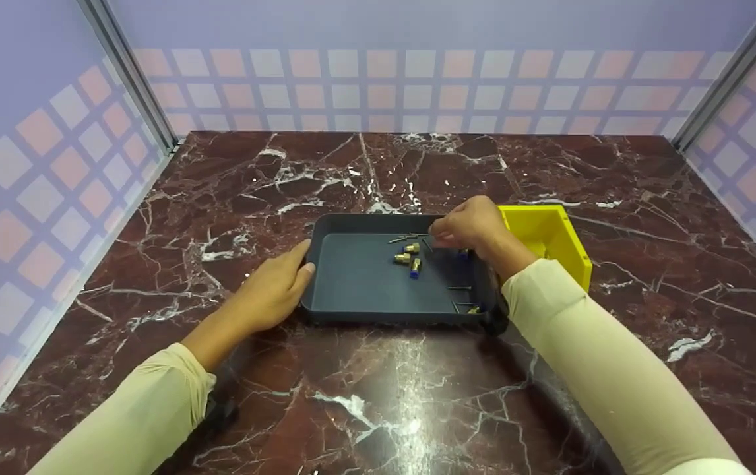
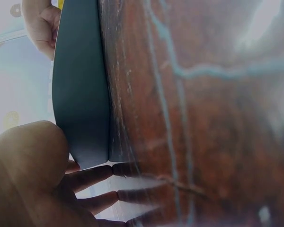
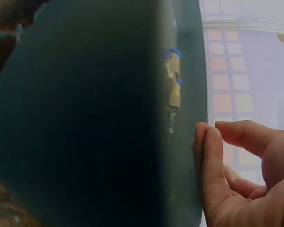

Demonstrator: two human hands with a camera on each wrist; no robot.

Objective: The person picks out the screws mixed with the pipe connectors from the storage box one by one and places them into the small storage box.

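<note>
A dark grey rectangular tray (image 1: 351,277) lies on the marbled tabletop. My left hand (image 1: 276,287) holds its left side, thumb at the rim and fingers low along the outside. In the left wrist view, those fingertips reach down to the tabletop beside the tray wall (image 2: 83,85). Brass fittings with blue ends (image 1: 415,267) lie in the tray's middle, with thin screws (image 1: 408,237) behind them. My right hand (image 1: 473,227) hovers over the back right corner, fingers bent. In the right wrist view, a narrow gap shows between thumb and fingertips, with nothing visible in it.
A yellow bin (image 1: 549,231) stands just right of the tray, partly behind the right forearm. More screws (image 1: 460,288) lie near the tray's right end. Tiled panels (image 1: 378,72) enclose the table (image 1: 365,376) at the back and both sides.
</note>
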